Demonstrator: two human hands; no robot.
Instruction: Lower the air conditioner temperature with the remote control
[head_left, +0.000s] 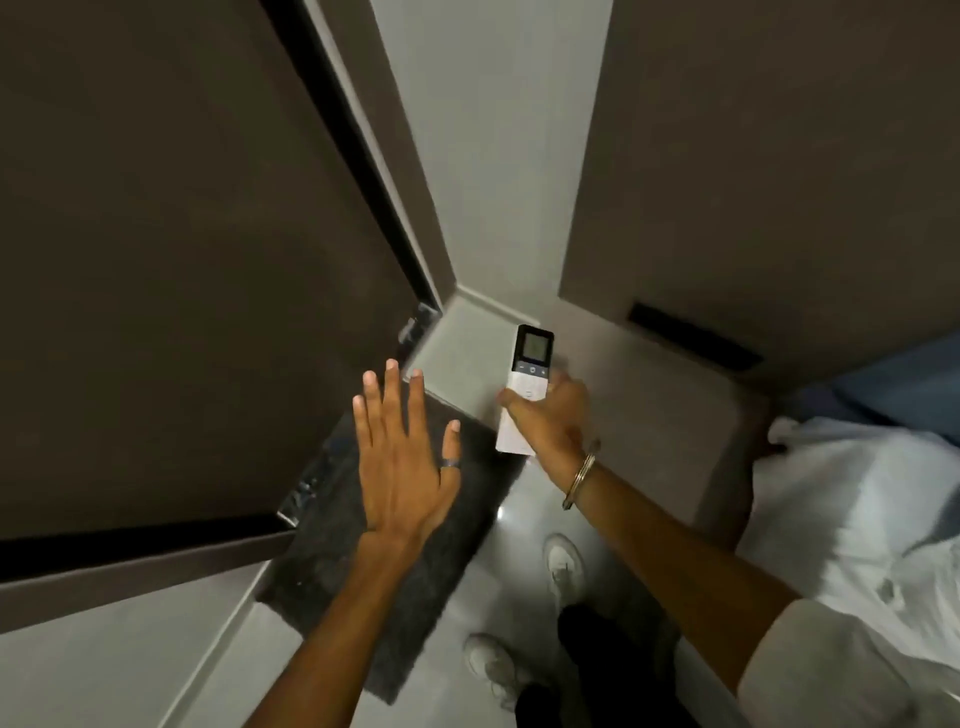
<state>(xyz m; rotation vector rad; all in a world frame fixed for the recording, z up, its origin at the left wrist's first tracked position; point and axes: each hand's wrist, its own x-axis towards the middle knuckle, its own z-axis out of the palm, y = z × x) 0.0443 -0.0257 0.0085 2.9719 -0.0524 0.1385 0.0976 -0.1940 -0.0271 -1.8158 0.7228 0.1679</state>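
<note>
A slim white remote control (527, 382) with a dark top and a small grey screen is held upright in my right hand (553, 421). The thumb lies across its lower buttons and a metal bangle circles that wrist. My left hand (402, 457) hovers flat to the left of the remote, fingers spread, palm down, holding nothing, with a ring on one finger. No air conditioner is visible in this view.
A dark grey mat (410, 561) lies on the pale glossy floor (524, 514) under my left arm. A dark wall panel (171, 291) fills the left. A bed with white bedding (852, 514) stands right. My two white shoes (563, 564) are below.
</note>
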